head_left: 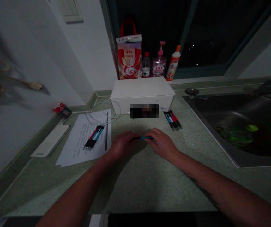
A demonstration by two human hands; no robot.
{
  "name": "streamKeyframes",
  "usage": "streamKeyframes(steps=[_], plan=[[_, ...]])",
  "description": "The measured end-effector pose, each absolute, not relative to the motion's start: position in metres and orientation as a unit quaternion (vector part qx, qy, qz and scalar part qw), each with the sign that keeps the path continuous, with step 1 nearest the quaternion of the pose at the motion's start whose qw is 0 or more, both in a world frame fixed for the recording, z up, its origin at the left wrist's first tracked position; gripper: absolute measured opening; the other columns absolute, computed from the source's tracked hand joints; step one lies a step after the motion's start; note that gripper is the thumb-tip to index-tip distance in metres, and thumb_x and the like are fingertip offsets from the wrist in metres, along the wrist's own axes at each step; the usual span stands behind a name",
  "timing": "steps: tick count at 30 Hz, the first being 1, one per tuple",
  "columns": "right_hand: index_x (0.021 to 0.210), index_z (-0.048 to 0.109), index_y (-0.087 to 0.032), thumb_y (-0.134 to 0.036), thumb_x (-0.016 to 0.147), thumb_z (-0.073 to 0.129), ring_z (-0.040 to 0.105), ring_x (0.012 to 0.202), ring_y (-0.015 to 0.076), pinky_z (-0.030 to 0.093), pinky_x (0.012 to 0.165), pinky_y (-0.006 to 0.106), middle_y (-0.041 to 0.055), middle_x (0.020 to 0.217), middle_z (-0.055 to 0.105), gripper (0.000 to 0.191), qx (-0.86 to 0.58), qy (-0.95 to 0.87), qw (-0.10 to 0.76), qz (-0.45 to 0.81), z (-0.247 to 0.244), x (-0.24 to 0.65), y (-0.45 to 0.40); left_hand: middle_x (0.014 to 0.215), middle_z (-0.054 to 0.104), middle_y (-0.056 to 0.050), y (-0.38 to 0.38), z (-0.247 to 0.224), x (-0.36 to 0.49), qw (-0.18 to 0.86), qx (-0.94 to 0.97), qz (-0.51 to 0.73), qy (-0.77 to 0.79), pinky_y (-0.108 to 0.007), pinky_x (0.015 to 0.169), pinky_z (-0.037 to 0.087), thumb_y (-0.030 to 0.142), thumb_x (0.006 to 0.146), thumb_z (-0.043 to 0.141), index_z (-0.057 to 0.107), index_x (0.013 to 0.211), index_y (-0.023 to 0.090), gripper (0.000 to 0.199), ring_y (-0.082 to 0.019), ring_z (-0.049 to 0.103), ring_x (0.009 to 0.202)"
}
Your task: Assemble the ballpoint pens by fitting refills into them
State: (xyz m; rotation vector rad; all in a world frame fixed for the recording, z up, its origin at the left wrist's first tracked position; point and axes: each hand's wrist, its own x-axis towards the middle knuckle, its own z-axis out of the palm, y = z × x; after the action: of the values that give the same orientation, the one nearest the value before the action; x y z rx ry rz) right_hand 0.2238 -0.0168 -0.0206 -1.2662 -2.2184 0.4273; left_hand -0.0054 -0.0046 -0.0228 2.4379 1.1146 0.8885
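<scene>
Right at the front edge of the speckled green countertop (135, 189), two bare forearms reach in and the hands meet over a blue pen (147, 137), which lies crosswise between them. The left hand (122, 145) is curled closed around one end of the pen, and the right hand (162, 144) is curved over the other, its fingertips (153, 141) pinching the barrel. Just left of the hands lies a printed paper sheet (85, 142) with a bundle of black, red and blue pens (93, 137) on it, and a flat white slab (50, 140) rests beside the sheet. Just right of the hands, a second group of pens (172, 119) lies on the counter, and beyond it sits a steel sink (197, 108) with green objects (235, 134) in its basin. Farther back, a white cable (104, 112) loops from a white cardboard box (142, 91), and a pixelated dark patch (144, 111) covers the box's front. A small red packet (62, 110) sits against the wall. On the sill behind the box stand a red-handled gift bag (129, 56), a water bottle (146, 65), a pink pump bottle (159, 61) and an orange-capped bottle (173, 63), in front of a dark window (204, 31).
</scene>
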Motion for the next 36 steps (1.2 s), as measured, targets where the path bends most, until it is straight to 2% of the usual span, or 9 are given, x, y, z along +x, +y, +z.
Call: streamKeyframes(steps=[8,13,16,21,25,30,32,36], plan=[[0.104,0.065,-0.021,-0.023,0.098,0.058,0.063,0.099,0.0231,0.050,0.085,0.038,0.0069,0.102,0.068,0.009,-0.464,-0.827,0.276,0.154,-0.0219,0.2224,-0.0169,0.091,0.075,-0.007,-0.0033,-0.0262,-0.0040,0.160,0.847,0.319,0.394,-0.038,0.072,0.058,0.030,0.101,0.053,0.072,0.105,0.024,0.020,-0.021,0.070,0.081],[0.114,0.067,-0.022,-0.031,0.102,0.051,0.067,0.097,0.0235,0.052,0.085,0.039,0.0076,0.105,0.072,0.022,-0.475,-0.826,0.256,0.162,-0.0229,0.2211,-0.0170,0.091,0.075,-0.007,-0.0048,-0.0207,-0.0042,0.168,0.841,0.327,0.397,-0.038,0.071,0.058,0.029,0.101,0.054,0.072,0.105,0.022,0.020,-0.021,0.070,0.080],[0.110,0.070,-0.022,-0.030,0.104,0.047,0.068,0.095,0.0232,0.053,0.082,0.038,0.0078,0.099,0.073,0.025,-0.474,-0.833,0.238,0.158,-0.0219,0.2217,-0.0169,0.091,0.075,-0.007,-0.0054,-0.0183,-0.0040,0.170,0.841,0.327,0.396,-0.038,0.071,0.058,0.029,0.100,0.055,0.072,0.106,0.023,0.019,-0.021,0.069,0.080],[0.109,0.068,-0.022,-0.025,0.099,0.057,0.066,0.095,0.0210,0.051,0.082,0.034,0.0068,0.102,0.069,0.016,-0.473,-0.823,0.271,0.159,-0.0199,0.2244,-0.0173,0.089,0.075,-0.006,-0.0060,-0.0181,-0.0019,0.163,0.844,0.317,0.401,-0.036,0.071,0.057,0.030,0.101,0.054,0.072,0.104,0.021,0.020,-0.021,0.070,0.079],[0.110,0.069,-0.022,-0.027,0.098,0.060,0.067,0.092,0.0216,0.051,0.079,0.034,0.0060,0.099,0.071,0.016,-0.492,-0.817,0.256,0.161,-0.0188,0.2229,-0.0188,0.091,0.075,-0.007,-0.0062,-0.0180,-0.0014,0.151,0.850,0.313,0.397,-0.036,0.071,0.057,0.030,0.101,0.053,0.072,0.105,0.021,0.021,-0.021,0.070,0.080],[0.103,0.072,-0.020,-0.030,0.104,0.046,0.066,0.089,0.0213,0.050,0.077,0.034,0.0067,0.093,0.070,0.027,-0.483,-0.831,0.224,0.160,-0.0177,0.2214,-0.0192,0.092,0.075,-0.007,-0.0064,-0.0181,-0.0019,0.146,0.855,0.307,0.392,-0.037,0.072,0.057,0.029,0.101,0.054,0.072,0.106,0.022,0.020,-0.022,0.070,0.082],[0.100,0.072,-0.020,-0.029,0.105,0.045,0.065,0.087,0.0204,0.050,0.076,0.033,0.0067,0.091,0.069,0.028,-0.480,-0.830,0.236,0.157,-0.0183,0.2222,-0.0190,0.091,0.075,-0.007,-0.0066,-0.0185,-0.0018,0.143,0.857,0.301,0.393,-0.036,0.071,0.057,0.030,0.101,0.054,0.073,0.106,0.023,0.021,-0.022,0.070,0.081],[0.106,0.068,-0.022,-0.030,0.101,0.053,0.065,0.091,0.0203,0.050,0.077,0.033,0.0065,0.098,0.068,0.018,-0.467,-0.824,0.280,0.158,-0.0207,0.2242,-0.0187,0.091,0.074,-0.007,-0.0063,-0.0190,-0.0020,0.144,0.857,0.300,0.394,-0.037,0.072,0.057,0.030,0.101,0.054,0.073,0.107,0.022,0.022,-0.022,0.070,0.082]])
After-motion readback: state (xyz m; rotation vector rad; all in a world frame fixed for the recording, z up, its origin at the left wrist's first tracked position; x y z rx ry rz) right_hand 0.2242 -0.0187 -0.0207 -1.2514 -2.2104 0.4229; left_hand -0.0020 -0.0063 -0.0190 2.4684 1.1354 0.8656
